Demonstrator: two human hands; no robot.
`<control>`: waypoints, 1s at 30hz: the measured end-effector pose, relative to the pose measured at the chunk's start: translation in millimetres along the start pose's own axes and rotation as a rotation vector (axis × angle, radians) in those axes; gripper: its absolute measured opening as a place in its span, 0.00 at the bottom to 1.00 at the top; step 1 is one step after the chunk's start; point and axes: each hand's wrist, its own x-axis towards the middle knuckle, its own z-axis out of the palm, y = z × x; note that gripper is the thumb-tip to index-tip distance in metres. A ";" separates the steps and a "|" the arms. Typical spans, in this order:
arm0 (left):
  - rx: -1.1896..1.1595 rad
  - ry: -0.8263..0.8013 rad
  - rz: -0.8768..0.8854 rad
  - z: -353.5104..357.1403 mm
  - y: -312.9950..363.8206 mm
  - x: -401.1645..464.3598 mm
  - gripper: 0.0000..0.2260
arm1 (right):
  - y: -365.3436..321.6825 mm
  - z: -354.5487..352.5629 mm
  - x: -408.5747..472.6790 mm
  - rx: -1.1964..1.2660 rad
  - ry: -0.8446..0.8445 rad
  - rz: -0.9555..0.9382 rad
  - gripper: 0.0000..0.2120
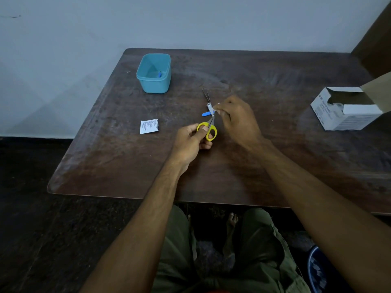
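Observation:
My left hand point(190, 140) grips yellow-handled scissors point(208, 130), fingers through the loops, blades pointing away toward a small white packet point(212, 107). My right hand point(237, 117) pinches that packet just above the blade tips. A small blue piece point(205, 114) lies on the table beside the blades. Thin metal tweezers point(206, 95) lie just beyond the packet.
A teal plastic tub point(154, 74) with a small blue item inside stands at the far left of the dark wooden table point(127, 161). A white printed sachet point(149, 126) lies left of my hands. An open white carton point(347, 108) sits at the right edge.

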 end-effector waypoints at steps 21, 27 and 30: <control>0.030 -0.021 0.039 -2.8 -6.0 1.2 0.09 | -1.2 1.7 -7.7 0.023 0.012 -0.011 0.13; 0.131 0.030 0.082 -1.6 -10.4 2.5 0.08 | -5.1 4.6 -9.0 -0.103 -0.048 -0.051 0.12; 0.239 0.089 0.144 1.6 -12.8 1.9 0.08 | -7.2 9.1 -16.4 -0.208 -0.113 -0.130 0.11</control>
